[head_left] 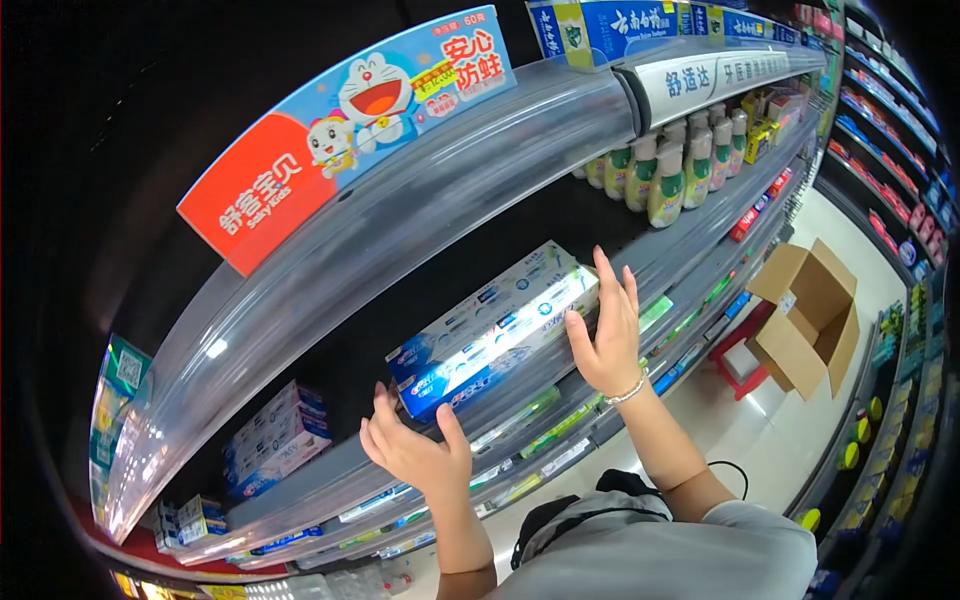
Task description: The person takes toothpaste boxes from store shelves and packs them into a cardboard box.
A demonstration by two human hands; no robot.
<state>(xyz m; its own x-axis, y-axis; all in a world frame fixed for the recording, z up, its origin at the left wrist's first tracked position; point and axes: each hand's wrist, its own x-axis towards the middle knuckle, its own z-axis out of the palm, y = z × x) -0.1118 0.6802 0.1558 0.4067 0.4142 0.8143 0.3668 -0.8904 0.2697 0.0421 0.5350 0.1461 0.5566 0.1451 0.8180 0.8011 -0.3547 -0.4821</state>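
Observation:
A stack of white and blue toothpaste boxes (pixel 490 318) lies lengthwise at the front of a dark shelf, between my two hands. My left hand (pixel 418 445) cups its near left end, thumb in front and fingers around the corner. At the opposite end, my right hand (pixel 608 335) has its thumb on the front edge and its long fingers extended past the back corner. Both hands appear to steady the stack from its ends; where the palms meet it is partly hidden. A bracelet (pixel 628 388) circles my right wrist.
Above runs a clear curved shelf front (pixel 420 150) with a cartoon toothpaste sign (pixel 350 130). Green-and-white pump bottles (pixel 667 185) stand farther right, more toothpaste boxes (pixel 278 440) to the left. An opened cardboard carton (pixel 808 320) sits on a red stool (pixel 738 355) in the aisle.

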